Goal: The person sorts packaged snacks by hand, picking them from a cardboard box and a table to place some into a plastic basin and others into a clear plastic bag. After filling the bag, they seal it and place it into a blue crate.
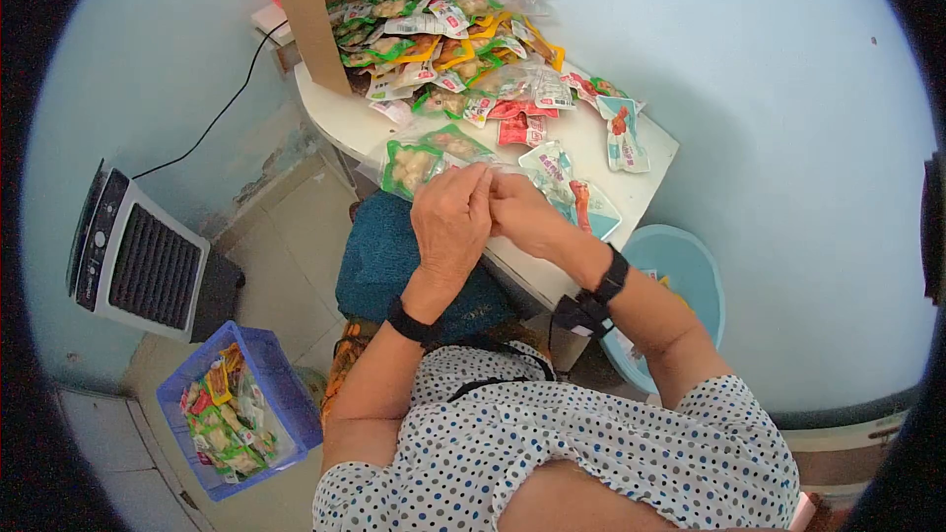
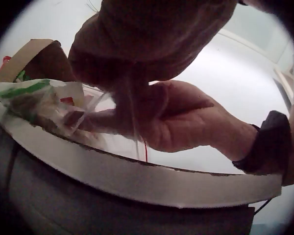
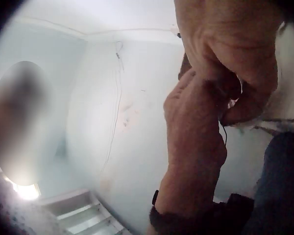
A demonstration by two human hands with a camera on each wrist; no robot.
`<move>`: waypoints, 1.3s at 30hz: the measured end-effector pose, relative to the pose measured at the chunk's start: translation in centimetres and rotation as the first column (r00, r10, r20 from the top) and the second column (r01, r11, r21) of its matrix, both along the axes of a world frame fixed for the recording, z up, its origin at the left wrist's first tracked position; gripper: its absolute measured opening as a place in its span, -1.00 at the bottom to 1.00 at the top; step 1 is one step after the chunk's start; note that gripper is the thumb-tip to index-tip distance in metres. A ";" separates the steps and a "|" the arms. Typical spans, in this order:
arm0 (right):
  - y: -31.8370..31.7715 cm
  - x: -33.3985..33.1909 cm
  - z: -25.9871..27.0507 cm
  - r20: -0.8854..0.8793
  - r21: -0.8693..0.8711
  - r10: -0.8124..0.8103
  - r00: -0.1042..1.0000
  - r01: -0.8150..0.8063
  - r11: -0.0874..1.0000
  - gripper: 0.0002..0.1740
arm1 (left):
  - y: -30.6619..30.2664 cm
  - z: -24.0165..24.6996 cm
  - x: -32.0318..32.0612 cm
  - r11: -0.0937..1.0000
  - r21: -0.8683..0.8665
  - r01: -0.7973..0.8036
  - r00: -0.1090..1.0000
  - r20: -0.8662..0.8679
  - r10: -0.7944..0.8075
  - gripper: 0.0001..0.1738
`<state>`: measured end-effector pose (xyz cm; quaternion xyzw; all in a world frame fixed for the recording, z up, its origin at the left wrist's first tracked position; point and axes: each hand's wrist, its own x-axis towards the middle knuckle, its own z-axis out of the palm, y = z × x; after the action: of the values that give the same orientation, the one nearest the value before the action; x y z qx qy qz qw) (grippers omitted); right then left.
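A clear plastic bag holding green-edged snack packets lies at the front edge of the white table. My left hand and my right hand meet at the bag's near end, both pinching its gathered film. In the left wrist view, thin clear film stretches between the fingers, and the packet end of the bag lies to the left on the table edge. From the right wrist view the two hands overlap, hiding most of the film.
A cardboard box on its side spills a heap of snack packets onto the table. Loose packets lie to the right. A light-blue tub stands at the right, a blue crate with packets and an air cooler at the left.
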<state>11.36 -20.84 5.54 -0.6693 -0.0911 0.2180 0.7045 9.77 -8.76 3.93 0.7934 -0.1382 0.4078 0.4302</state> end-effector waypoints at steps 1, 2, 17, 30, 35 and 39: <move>-0.8 -0.6 1.3 0.022 -0.106 0.039 0.999 -0.037 0.994 -0.80 | 0.0 0.0 -0.1 1.000 0.002 0.005 1.000 -0.010 -0.005 -0.88; -1.7 -1.3 3.1 0.040 -0.212 0.081 0.996 -0.071 0.975 -0.78 | 0.0 0.1 -0.1 1.000 0.004 0.009 1.000 -0.019 -0.009 -0.88; -4.7 14.5 0.1 0.735 -0.660 0.452 0.505 0.378 0.650 -0.46 | -0.8 -1.8 0.9 0.994 0.047 0.100 0.990 -0.107 -0.094 -0.83; -2.3 15.5 -1.2 0.633 -0.742 0.670 0.388 0.552 0.381 -0.40 | 0.1 -1.9 0.9 0.974 -0.023 0.224 0.947 -0.233 -0.223 -0.83; -0.9 14.4 0.6 0.510 -0.821 0.707 0.490 0.523 0.229 -0.36 | 0.0 -1.9 0.9 0.977 -0.033 0.209 0.949 -0.234 -0.211 -0.83; -1.0 14.5 0.7 0.500 -0.826 0.739 0.452 0.505 0.250 -0.34 | 0.1 -2.2 0.9 0.978 -0.029 0.206 0.953 -0.220 -0.207 -0.83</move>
<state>25.82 -21.84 6.22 -0.9309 -0.3507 -0.0897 -0.0497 10.72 -8.63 1.78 0.8138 -0.1703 0.2698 0.4857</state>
